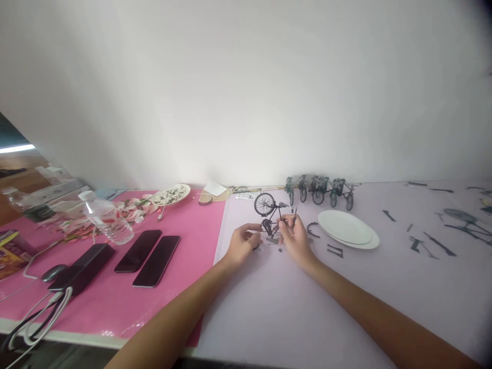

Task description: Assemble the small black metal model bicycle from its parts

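Head view: a partly assembled black model bicycle (273,207) held between two bare hands above the pale table surface (249,307), left of the white plates (346,225). Its single clearly visible wheel (265,204) lies at the upper left, its face turned largely toward the camera. From the wheel, the long axis of the frame runs rightward and slightly downward, the opposite end pointing toward the right hand (295,238); dark crank parts (266,225) sit below the wheel. Right hand: thumb and fingers closed in a pinch on the right end of the frame. Left hand (243,243): thumb and index finger nearly together at the crank side; whether they grip or merely touch cannot be told. Near the right hand lie a curved black part (308,229) and a bracket-like black part (342,252). Behind the plates, a row of small bicycles (318,192) stands upright near the wall (246,92). Left: two dark phones (157,261), side by side on a pink cover (184,297).
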Available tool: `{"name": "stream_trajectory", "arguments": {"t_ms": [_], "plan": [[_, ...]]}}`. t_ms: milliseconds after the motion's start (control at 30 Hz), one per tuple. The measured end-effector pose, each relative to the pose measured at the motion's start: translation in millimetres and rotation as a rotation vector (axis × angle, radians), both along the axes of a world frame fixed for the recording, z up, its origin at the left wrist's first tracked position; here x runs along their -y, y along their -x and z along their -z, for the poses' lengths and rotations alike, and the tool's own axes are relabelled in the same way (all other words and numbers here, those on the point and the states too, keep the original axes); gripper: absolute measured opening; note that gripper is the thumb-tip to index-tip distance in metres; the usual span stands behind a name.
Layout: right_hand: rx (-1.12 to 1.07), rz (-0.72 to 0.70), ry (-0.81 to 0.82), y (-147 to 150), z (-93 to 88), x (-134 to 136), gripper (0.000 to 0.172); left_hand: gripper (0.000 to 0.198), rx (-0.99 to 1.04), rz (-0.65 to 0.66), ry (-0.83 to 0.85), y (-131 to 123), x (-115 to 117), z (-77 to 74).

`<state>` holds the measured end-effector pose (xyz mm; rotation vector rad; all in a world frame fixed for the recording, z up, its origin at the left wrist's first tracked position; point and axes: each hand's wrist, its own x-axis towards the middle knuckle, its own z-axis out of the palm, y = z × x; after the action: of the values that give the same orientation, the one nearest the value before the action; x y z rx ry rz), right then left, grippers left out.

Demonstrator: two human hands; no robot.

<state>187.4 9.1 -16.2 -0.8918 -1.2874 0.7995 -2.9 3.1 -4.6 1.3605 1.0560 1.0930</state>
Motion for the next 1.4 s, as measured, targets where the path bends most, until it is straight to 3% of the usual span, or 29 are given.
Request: {"name": "stream_trajectory", "arguments": {"t_ms": [533, 733, 800, 933, 1100, 1267, 1400], "plan": [[0.044, 0.032, 0.026, 1.2, -1.2, 2.3, 0.042, 0.039, -0.031, 0.014, 0.019, 1.1, 4.7, -10.3], [0.076, 0.058, 0.025, -0.7, -1.6, 2.8, 0.040, 0.039, -0.072, -0.110, -0.027, 11.5, -6.0, -14.4], [0.075, 0.055, 0.028, -1.2, -1.7, 2.9, 0.040, 0.033, -0.192, -0.145, -0.045, 21.9, -11.6, -20.0], [0.065, 0.061, 0.025, -1.7, -1.2, 2.6, 0.041, 0.021, -0.730, -0.184, -0.227, 54.2, -21.8, -41.3], [0.075, 0.070, 0.043, -2.6, -1.1, 2.9, 0.041, 0.026, -1.032, -0.284, -0.158, 100.1, -24.8, -68.2], [0.107, 0.065, 0.051, -2.3, -1.7, 4.0, 0.040, 0.035, -1.279, -0.442, -0.028, 147.8, 2.9, -83.4], [0.099, 0.056, 0.059, -0.5, -2.7, 4.7, 0.042, 0.032, -1.489, -0.508, 0.134, 180.0, 31.4, -84.2]]}}
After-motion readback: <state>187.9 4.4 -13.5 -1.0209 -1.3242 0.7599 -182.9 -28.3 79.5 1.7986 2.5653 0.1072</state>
